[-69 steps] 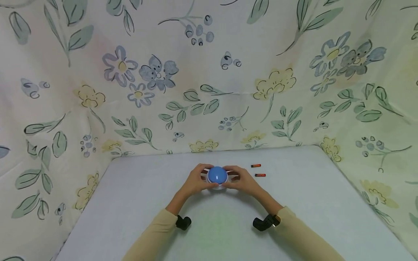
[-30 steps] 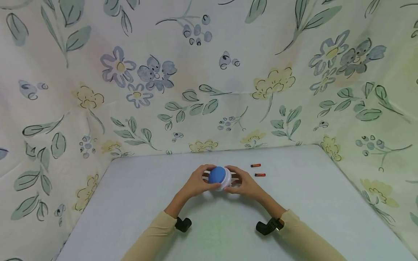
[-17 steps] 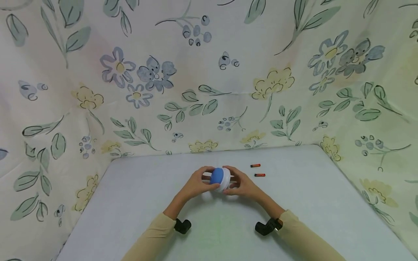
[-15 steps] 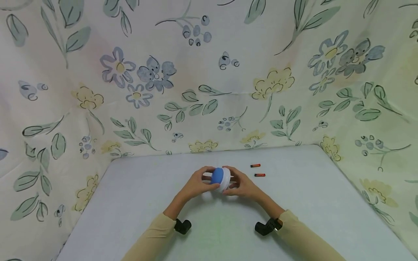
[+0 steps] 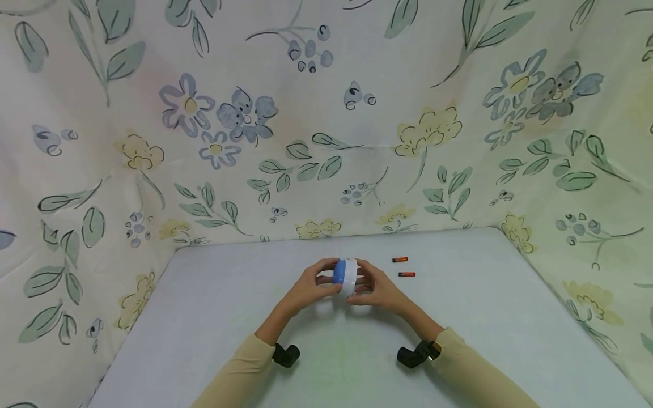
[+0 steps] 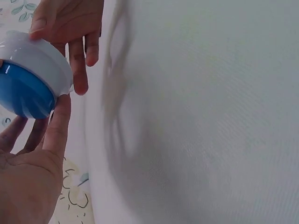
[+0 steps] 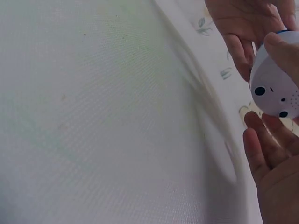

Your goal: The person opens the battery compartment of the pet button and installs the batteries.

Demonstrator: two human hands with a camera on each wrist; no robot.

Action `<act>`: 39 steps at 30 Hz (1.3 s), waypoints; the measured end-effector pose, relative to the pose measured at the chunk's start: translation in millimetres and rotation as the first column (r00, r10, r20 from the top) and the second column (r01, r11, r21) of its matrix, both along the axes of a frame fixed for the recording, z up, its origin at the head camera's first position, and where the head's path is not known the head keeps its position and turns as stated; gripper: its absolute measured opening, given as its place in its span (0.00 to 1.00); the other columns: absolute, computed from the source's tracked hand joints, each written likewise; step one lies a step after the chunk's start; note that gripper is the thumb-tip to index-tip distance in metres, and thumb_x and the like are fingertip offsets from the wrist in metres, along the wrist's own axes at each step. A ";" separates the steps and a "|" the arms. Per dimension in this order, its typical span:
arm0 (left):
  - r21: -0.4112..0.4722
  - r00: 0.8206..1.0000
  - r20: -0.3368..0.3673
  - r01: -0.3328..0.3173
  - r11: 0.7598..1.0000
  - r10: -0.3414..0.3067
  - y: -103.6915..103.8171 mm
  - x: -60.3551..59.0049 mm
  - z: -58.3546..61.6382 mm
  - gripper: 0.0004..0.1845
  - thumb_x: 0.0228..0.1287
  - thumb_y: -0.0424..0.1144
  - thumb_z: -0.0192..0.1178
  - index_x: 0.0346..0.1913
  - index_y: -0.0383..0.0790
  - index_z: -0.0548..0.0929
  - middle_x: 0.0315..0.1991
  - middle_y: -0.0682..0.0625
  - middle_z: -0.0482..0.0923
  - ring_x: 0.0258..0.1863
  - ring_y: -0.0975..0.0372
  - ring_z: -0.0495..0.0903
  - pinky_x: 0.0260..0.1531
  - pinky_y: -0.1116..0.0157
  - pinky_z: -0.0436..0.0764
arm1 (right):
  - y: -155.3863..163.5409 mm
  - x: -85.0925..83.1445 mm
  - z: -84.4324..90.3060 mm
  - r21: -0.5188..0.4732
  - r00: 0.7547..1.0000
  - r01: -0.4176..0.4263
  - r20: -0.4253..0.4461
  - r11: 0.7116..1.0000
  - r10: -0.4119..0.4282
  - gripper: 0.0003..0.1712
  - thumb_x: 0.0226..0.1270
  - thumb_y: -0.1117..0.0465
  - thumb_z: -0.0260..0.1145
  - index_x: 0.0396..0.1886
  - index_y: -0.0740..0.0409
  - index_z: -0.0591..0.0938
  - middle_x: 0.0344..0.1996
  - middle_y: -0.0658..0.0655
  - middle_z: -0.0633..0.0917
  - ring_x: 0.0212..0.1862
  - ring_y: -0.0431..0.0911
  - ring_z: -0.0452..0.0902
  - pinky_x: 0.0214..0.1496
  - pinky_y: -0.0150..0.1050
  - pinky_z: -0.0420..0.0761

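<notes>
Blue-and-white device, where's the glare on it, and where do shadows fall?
Head view: soft shadow on the white table below the left hand and right hand; left wrist view: a small bright glint on the blue dome, dim shadows on the white table; right wrist view: blurry shadow near the table's edge.

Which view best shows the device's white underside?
Right wrist: the underside faces it, dark spots visible, partly covered. Left wrist shows the blue dome and white side, head a side profile; neither shows the underside.
</notes>
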State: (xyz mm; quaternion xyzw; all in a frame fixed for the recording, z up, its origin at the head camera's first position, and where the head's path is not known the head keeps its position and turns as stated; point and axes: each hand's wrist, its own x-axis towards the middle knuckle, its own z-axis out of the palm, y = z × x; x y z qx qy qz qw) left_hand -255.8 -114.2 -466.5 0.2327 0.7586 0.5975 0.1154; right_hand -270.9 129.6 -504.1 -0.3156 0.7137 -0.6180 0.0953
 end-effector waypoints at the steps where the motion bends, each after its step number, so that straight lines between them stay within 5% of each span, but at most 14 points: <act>1: -0.003 1.000 -0.006 0.004 1.000 -0.004 -0.1 0.1 0.1 0.35 0.68 0.36 0.68 0.75 0.39 0.66 0.68 0.39 0.68 0.60 0.48 0.77 0.59 0.55 0.77 | 0.0 0.1 -0.1 0.001 1.000 0.001 0.002 1.000 -0.001 0.51 0.56 0.68 0.80 0.76 0.56 0.63 0.60 0.64 0.77 0.57 0.56 0.80 0.56 0.53 0.81; 11: -0.050 0.997 -0.061 0.037 0.998 -0.040 1.1 2.5 1.5 0.39 0.65 0.35 0.71 0.76 0.48 0.65 0.69 0.40 0.68 0.61 0.46 0.76 0.55 0.56 0.80 | 1.8 2.0 -1.0 0.042 1.000 0.005 -0.009 0.999 -0.005 0.54 0.58 0.67 0.79 0.78 0.59 0.59 0.60 0.66 0.75 0.55 0.57 0.80 0.57 0.50 0.80; 19: -0.056 0.993 -0.105 0.052 0.997 -0.058 0.6 2.8 -2.2 0.42 0.62 0.33 0.73 0.76 0.43 0.63 0.66 0.37 0.70 0.57 0.45 0.78 0.52 0.55 0.81 | 4.4 1.8 0.9 0.120 0.995 0.040 -0.092 0.992 -0.029 0.52 0.57 0.65 0.81 0.77 0.58 0.62 0.56 0.64 0.75 0.49 0.54 0.80 0.52 0.49 0.83; 25: -0.116 0.993 -0.113 0.008 0.993 -0.021 -3.0 2.2 -6.8 0.39 0.60 0.35 0.75 0.72 0.39 0.68 0.66 0.40 0.71 0.56 0.49 0.79 0.51 0.60 0.82 | 5.6 3.1 2.1 0.197 0.989 0.101 -0.125 0.975 -0.077 0.51 0.56 0.65 0.81 0.76 0.60 0.65 0.54 0.60 0.75 0.49 0.51 0.76 0.50 0.44 0.82; 31: -0.154 0.994 -0.106 -0.032 0.987 0.016 -7.6 -0.5 -14.1 0.37 0.60 0.38 0.76 0.70 0.35 0.71 0.65 0.41 0.73 0.56 0.50 0.80 0.52 0.56 0.82 | 6.3 3.1 0.9 0.238 0.988 0.131 -0.109 0.963 -0.107 0.49 0.55 0.68 0.81 0.74 0.68 0.66 0.54 0.64 0.73 0.48 0.55 0.74 0.50 0.50 0.81; 39: -0.152 0.993 -0.116 -0.023 0.988 0.005 -9.4 -0.5 -15.0 0.36 0.60 0.34 0.75 0.69 0.32 0.71 0.64 0.39 0.74 0.55 0.47 0.81 0.51 0.53 0.82 | 8.2 4.2 3.0 0.298 0.980 0.185 -0.127 0.937 -0.153 0.50 0.52 0.59 0.84 0.73 0.59 0.70 0.51 0.58 0.75 0.40 0.48 0.74 0.40 0.35 0.79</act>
